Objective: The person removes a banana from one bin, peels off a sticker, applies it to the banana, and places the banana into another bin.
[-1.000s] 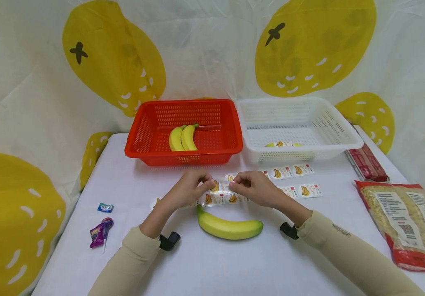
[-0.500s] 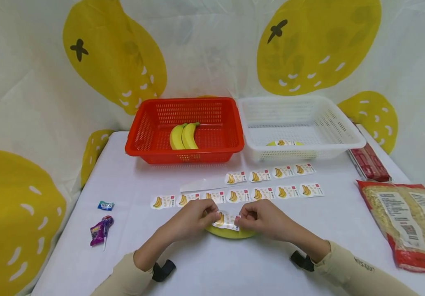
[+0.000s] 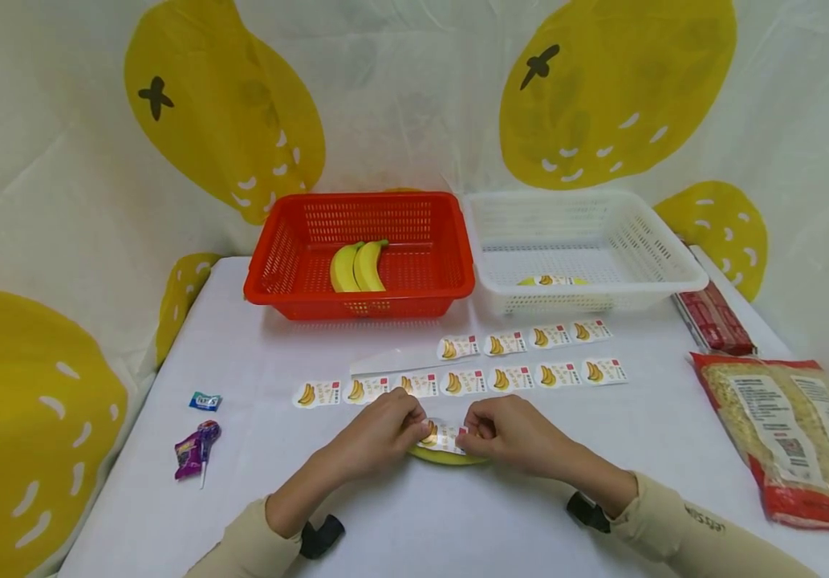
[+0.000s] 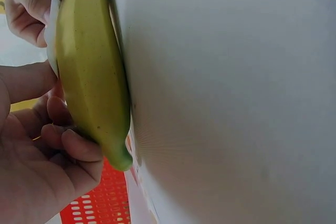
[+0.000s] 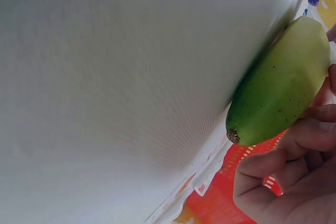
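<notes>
In the head view a yellow banana [image 3: 450, 458] lies on the table, mostly covered by my hands and a banana-print sticker [image 3: 443, 437]. My left hand [image 3: 376, 433] pinches the sticker's left end between thumb and fingers. The right end is pinched by my right hand [image 3: 518, 435]. The sticker lies along the top of the banana [image 4: 92, 66], touching it in the left wrist view; whether it is stuck down all along cannot be seen. At the banana's green tip [image 5: 262, 121], the curled fingers of the right hand [image 5: 299, 169] are close by.
Rows of banana stickers [image 3: 463, 382] lie behind the hands, with a bare backing strip [image 3: 392, 361]. A red basket [image 3: 356, 307] holds bananas; a white basket [image 3: 602, 295] holds a labelled one. Sweets [image 3: 188, 456] are at left, a grain bag [image 3: 768, 433] and red packet [image 3: 717, 317] at right.
Both hands have brought the pinched sticker from over the sticker rows toward the body and down onto the banana. In the last half second it has moved only slightly.
</notes>
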`<state>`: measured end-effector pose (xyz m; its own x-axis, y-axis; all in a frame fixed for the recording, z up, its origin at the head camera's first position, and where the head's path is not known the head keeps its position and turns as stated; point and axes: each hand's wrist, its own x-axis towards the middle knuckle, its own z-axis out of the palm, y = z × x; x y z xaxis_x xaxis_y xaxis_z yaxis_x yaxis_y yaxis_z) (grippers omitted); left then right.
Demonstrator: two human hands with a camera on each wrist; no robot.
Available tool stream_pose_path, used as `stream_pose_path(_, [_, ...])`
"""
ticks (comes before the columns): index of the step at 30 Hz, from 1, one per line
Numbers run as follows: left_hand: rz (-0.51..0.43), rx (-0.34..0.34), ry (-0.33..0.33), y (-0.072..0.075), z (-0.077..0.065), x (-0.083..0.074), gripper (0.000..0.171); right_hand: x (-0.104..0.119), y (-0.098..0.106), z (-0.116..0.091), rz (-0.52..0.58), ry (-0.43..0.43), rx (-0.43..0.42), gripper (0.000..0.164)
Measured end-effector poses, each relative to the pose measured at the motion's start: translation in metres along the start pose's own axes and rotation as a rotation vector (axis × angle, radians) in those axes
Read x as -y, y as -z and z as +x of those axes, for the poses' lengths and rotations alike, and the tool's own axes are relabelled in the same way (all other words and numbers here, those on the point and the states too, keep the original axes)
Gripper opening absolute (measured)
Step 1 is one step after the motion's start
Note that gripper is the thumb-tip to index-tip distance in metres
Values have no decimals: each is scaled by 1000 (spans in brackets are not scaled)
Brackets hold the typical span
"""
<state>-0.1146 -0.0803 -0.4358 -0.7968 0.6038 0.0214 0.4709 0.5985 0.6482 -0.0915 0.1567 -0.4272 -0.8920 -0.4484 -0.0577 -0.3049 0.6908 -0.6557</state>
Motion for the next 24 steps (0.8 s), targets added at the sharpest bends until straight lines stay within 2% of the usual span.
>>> stream_pose_path(8, [30,-2,10,0,-1,-2,8,0,-2,0,-15,0,-8,24])
stream_pose_path(13, [46,-3,27,2,-5,-4,22,0,-2,-1,-12,-10,16,23])
stream_pose_path(21, [134,43,-41,5,-12,-3,22,-1,-2,-2,-5,-13,19,22])
stream_pose_path(24, [155,56,-47,5,-12,-1,22,-1,-1,-2,-6,-5,13,22])
